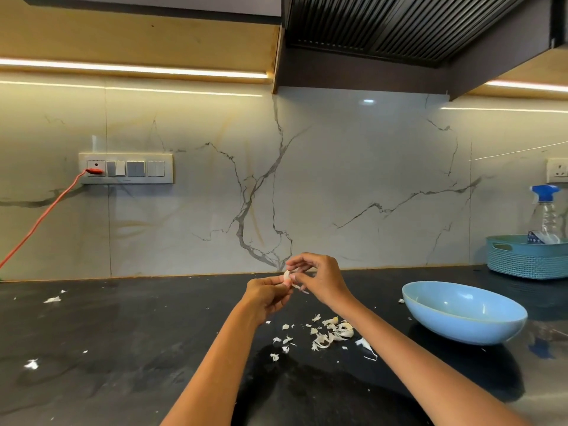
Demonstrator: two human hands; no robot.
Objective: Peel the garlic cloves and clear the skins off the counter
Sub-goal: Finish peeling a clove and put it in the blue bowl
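My left hand [266,298] pinches a pale garlic clove [287,276] above the black counter [123,348]. My right hand [319,278] is beside it, fingertips pinching a strip of skin [299,287] that hangs from the clove. Below the hands a pile of white garlic skins [330,332] lies scattered on the counter. More small skin bits lie at the far left [52,299] and lower left [31,364].
A light blue bowl [464,315] stands on the counter right of the skins. A teal basket [527,256] holding a spray bottle [545,216] is at the back right. An orange cable [46,216] runs from the wall socket panel [126,168].
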